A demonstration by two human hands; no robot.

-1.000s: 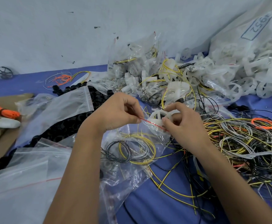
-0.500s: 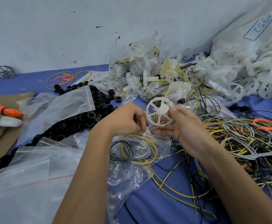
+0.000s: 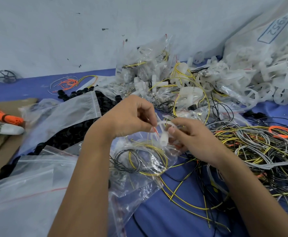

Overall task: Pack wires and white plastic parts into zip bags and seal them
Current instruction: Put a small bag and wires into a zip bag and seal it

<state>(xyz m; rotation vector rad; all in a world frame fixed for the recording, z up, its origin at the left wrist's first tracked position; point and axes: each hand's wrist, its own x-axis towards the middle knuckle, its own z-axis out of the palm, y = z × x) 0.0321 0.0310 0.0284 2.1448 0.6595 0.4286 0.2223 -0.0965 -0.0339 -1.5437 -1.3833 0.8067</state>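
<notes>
Here both hands, left hand and right hand, grip the zip bag.

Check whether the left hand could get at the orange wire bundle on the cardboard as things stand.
Probably not right away. The left hand is pinching the mouth of the zip bag, so it would have to let go first. Otherwise the way to the orange wire bundle looks open across flat bags.

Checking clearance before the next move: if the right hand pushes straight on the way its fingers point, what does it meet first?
The right hand, gripping the white plastic wheel, points left toward the left hand pinching the zip bag mouth. It would likely meet that hand's fingers first, though depth is unclear.
</notes>
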